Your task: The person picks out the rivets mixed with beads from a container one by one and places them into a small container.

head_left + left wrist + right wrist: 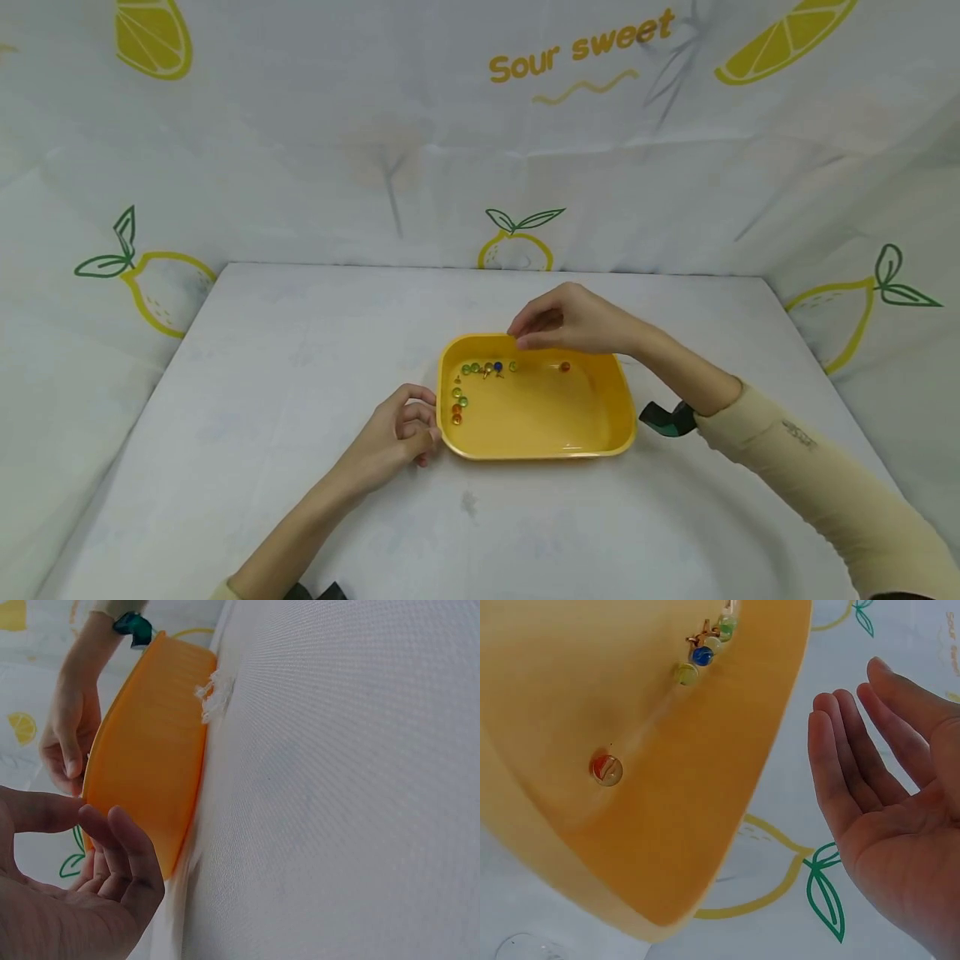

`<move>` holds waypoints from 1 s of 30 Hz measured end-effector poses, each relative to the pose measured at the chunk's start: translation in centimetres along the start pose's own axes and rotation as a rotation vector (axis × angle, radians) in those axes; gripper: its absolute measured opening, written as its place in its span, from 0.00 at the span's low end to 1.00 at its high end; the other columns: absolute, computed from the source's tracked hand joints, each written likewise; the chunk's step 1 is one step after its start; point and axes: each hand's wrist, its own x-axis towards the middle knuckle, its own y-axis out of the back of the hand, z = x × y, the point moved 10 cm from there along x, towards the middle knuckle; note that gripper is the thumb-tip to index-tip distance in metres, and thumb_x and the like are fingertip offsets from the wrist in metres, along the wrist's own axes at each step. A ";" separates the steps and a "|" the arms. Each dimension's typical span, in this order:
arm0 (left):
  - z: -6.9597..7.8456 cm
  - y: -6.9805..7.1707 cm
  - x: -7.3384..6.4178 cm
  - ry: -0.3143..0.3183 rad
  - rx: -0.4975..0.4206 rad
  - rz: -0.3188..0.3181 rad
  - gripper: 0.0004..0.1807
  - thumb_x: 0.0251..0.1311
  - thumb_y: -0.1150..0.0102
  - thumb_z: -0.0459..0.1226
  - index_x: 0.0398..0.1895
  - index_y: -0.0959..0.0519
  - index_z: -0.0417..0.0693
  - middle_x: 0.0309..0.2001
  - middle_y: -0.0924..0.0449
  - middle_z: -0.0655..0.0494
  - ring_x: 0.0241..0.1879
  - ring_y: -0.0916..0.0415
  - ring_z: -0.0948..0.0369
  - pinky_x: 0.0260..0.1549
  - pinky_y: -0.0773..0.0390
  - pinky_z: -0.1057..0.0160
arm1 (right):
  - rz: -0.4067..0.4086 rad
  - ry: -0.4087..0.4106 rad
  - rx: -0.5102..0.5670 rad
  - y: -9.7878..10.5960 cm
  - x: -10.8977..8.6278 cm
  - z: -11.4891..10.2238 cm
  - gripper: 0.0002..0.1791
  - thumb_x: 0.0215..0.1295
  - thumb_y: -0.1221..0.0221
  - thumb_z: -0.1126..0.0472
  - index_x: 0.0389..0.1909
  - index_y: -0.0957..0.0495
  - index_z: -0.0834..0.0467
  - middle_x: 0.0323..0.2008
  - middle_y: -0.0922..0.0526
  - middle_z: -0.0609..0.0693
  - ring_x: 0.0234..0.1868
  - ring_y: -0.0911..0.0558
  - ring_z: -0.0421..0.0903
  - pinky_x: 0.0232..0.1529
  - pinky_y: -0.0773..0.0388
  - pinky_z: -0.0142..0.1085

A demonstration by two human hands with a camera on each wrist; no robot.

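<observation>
A yellow plastic tub (540,417) stands on the white table. Along its far and left inner sides lie several glass marbles, among them a blue marble (498,367) and orange ones; another orange marble (565,367) sits apart at the far right. Small gold-coloured pieces (695,639) lie among the marbles, too small to name. My left hand (401,433) rests its loosely bent fingers against the outside of the tub's left wall. Over the far rim hovers my right hand (566,321). Its fingers (853,750) are nearly straight, and nothing shows between them.
White cloth with lemon prints (390,167) hangs behind and beside the table (315,333). A grey mark (468,502) shows on the table in front of the tub. A dark band (667,419) hangs at the right wrist.
</observation>
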 end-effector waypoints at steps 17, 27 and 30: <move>0.1 0.0 -0.1 -0.003 0.002 -0.003 0.26 0.64 0.42 0.28 0.65 0.35 0.36 0.39 0.22 0.47 0.31 0.24 0.61 0.32 0.19 0.66 | -0.130 -0.043 0.006 -3.2 1.6 1.4 0.13 0.71 0.29 0.61 0.51 0.11 0.63 0.44 0.06 0.53 0.45 0.09 0.52 0.41 0.12 0.29; 0.1 -0.1 0.0 -0.014 -0.001 -0.015 0.26 0.64 0.42 0.28 0.65 0.36 0.36 0.39 0.23 0.48 0.30 0.25 0.62 0.31 0.20 0.67 | -0.260 -0.042 -0.026 -5.2 2.2 1.2 0.12 0.72 0.31 0.63 0.52 0.11 0.64 0.48 0.06 0.55 0.43 0.10 0.42 0.52 0.11 0.31; 0.0 -0.1 0.0 -0.009 -0.004 -0.016 0.27 0.64 0.41 0.28 0.65 0.36 0.36 0.39 0.23 0.47 0.30 0.25 0.61 0.31 0.20 0.67 | -0.278 -0.044 -0.035 -5.7 2.5 1.3 0.12 0.72 0.31 0.64 0.52 0.11 0.65 0.48 0.06 0.56 0.43 0.10 0.39 0.52 0.11 0.31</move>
